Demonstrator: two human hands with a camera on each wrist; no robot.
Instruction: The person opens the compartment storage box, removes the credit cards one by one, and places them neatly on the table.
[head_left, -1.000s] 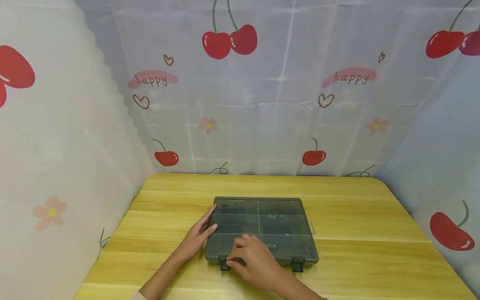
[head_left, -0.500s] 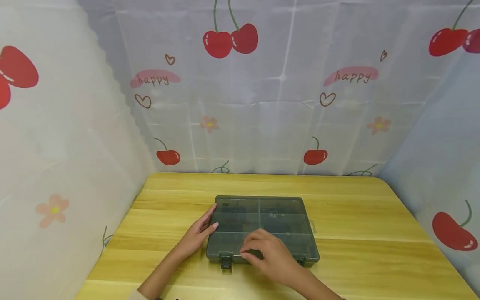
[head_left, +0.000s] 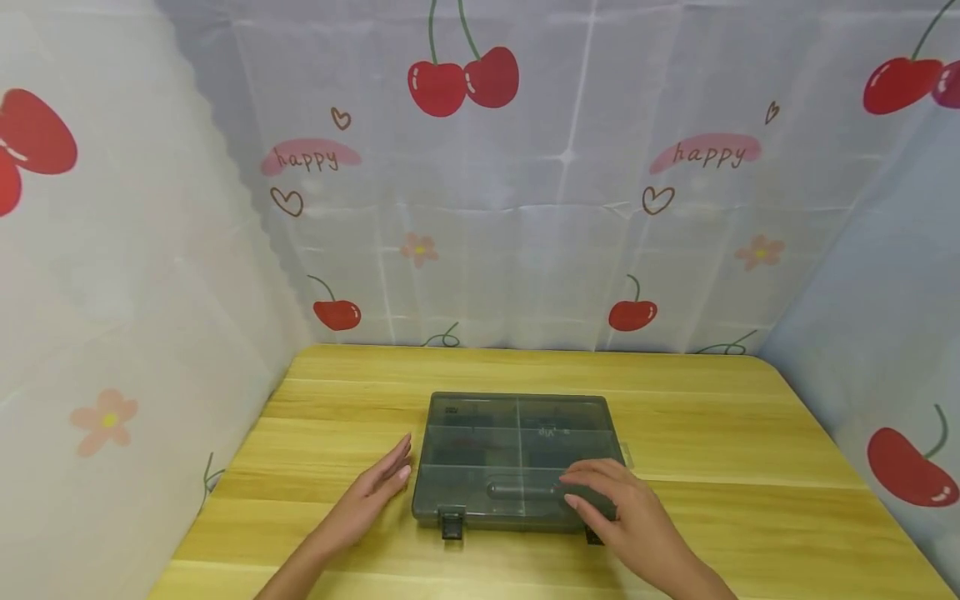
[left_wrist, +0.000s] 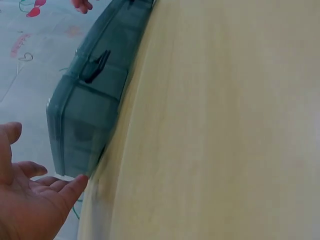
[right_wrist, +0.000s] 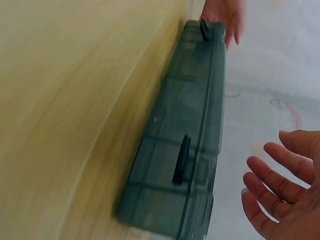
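Observation:
A translucent dark grey compartment box [head_left: 472,450] lies on the table with its lid down. Two black latches stick out along its front: the left latch [head_left: 452,525] shows fully, while the right latch [right_wrist: 182,160] is partly covered by the right hand in the head view. My left hand [head_left: 371,492] is just off the box's left side, fingers extended and holding nothing. Over the front right corner of the lid hovers my right hand [head_left: 630,517], its fingers loosely bent with nothing between them. The right wrist view shows those fingers apart from the box.
The yellow wood-grain table [head_left: 720,433] extends around the box on all sides. White curtains [head_left: 480,275] printed with cherries and flowers enclose the table at the back, left and right. A small clear tab [head_left: 627,455] juts from the box's right side.
My right hand has moved from the left latch rightward along the front to the right corner. My left hand has drawn away from the box's left edge. The box stays in place.

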